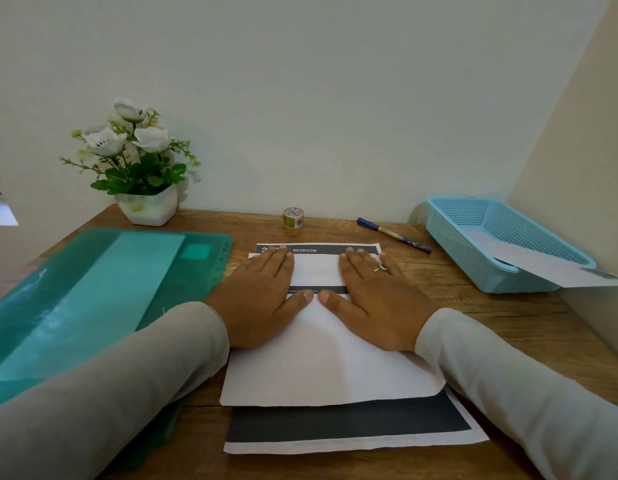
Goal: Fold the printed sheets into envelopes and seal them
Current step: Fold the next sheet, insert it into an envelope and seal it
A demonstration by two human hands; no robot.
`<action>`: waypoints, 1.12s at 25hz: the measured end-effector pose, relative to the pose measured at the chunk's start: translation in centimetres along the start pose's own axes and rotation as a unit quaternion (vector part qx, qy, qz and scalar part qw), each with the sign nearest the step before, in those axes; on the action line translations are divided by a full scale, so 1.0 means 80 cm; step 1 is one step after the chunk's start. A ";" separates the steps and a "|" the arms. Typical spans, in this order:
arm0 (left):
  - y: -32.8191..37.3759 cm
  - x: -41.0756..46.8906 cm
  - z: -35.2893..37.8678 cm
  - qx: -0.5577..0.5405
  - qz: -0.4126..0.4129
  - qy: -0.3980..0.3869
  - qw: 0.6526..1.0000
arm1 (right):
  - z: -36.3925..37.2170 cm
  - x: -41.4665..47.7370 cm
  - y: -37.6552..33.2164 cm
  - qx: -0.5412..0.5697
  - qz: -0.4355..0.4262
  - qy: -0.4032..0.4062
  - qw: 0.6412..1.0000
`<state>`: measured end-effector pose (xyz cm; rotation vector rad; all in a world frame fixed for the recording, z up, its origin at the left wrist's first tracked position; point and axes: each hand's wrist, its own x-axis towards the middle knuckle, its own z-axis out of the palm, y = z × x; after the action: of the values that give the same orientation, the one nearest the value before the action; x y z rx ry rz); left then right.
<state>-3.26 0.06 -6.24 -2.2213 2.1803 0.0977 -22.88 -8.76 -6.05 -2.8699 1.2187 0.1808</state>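
Observation:
A printed sheet (pixel 330 372) lies in the middle of the wooden desk (pixel 491 317), its white back folded over toward me so a black printed band shows at the near edge. A dark header reading BEDROOM shows at the far edge. My left hand (pixel 262 296) and my right hand (pixel 373 296) both press flat on the fold, fingers spread, thumbs nearly touching. A ring sits on my right hand. A small roll of patterned tape (pixel 293 217) stands beyond the sheet near the wall.
A teal plastic folder (pixel 103 299) lies at the left, partly under my left sleeve. A potted white flower (pixel 141 168) stands at the back left. A blue pen (pixel 393 235) lies at the back right. A light-blue mesh basket (pixel 501 237) at the right holds a folded sheet.

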 end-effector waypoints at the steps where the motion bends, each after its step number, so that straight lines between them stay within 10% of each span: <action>1: 0.000 0.001 0.001 0.001 0.003 0.001 1.000 | 0.000 -0.002 -0.003 0.013 -0.031 -0.006 0.999; 28: -0.032 0.019 -0.028 0.039 -0.008 0.042 0.998 | -0.003 0.008 0.022 0.070 0.010 0.007 0.997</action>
<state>-0.64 -1.57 -4.12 -2.2384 2.1665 -0.0809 -23.69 -10.47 -5.82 -2.7455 1.2125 0.0719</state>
